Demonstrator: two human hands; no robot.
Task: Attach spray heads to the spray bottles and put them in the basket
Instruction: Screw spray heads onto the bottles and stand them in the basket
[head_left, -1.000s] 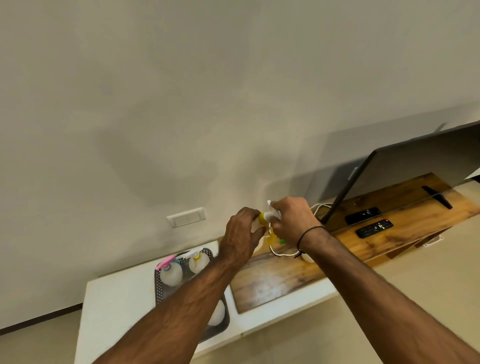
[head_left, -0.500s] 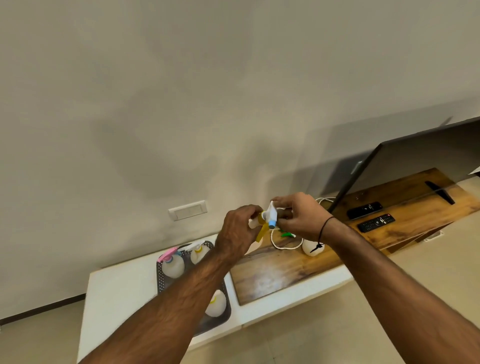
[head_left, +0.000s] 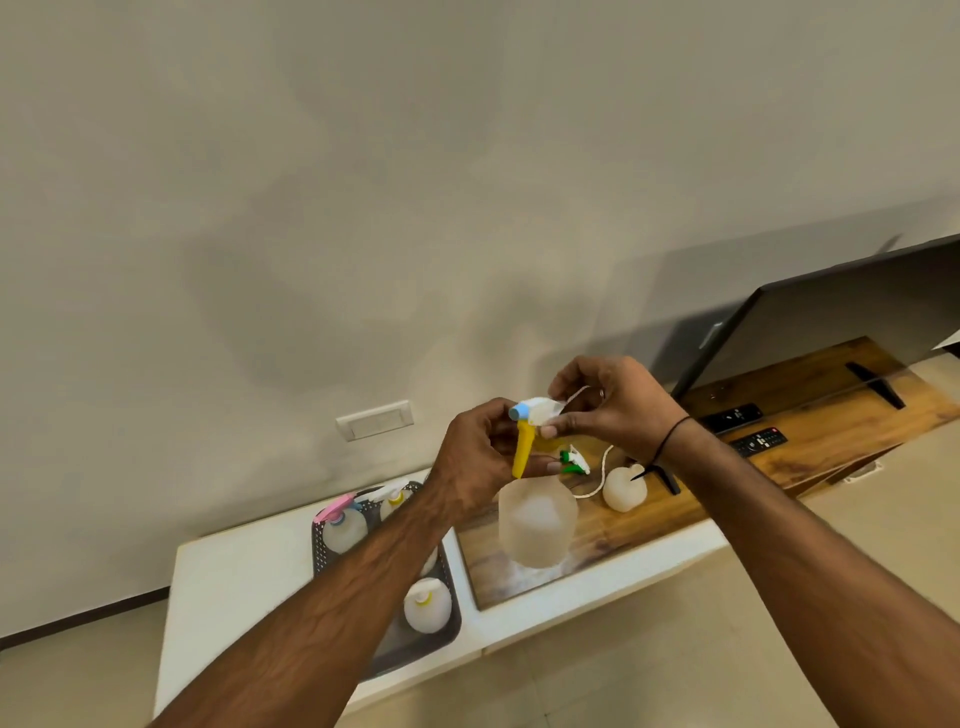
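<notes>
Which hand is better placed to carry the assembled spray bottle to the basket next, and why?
Left, probably. The left hand grips the spray bottle at its neck and is nearer the basket. The right hand only pinches the spray head, farther away.

Five spray bottles by my count: one frosted bottle (head_left: 537, 525) in my hands, one bare bottle (head_left: 623, 488) on the wooden board, three in the grey basket (head_left: 452, 631), though my arm may hide more. Two loose spray heads: one yellow-triggered (head_left: 527, 431), one green (head_left: 571, 462). Two remotes (head_left: 758, 441).
</notes>
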